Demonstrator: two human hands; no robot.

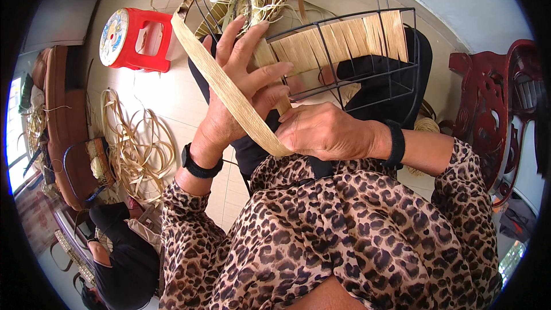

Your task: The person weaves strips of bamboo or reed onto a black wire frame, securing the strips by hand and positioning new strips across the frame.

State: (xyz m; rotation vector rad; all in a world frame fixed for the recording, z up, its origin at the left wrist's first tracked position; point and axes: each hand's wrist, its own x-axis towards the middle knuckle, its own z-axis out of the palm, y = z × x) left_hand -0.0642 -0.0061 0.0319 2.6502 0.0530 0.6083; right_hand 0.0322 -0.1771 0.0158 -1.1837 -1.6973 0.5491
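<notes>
While the left hand (241, 92) spread its fingers open against a long flat tan fibre strip (229, 95), apparently to keep it taut, the right hand (327, 132) was closed over the strip's lower end at frame centre. Strip: pale, ribbon-like, smooth, running diagonally toward upper left. Behind, upper centre, a black wire basket frame (367, 63) carried a partly woven row of similar strips. Red plastic stool (138, 37), upper left.

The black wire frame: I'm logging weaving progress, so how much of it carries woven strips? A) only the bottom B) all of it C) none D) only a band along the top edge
D: tan woven strips cover just a band under the top rim of the black wire frame; the wires below are bare.
</notes>
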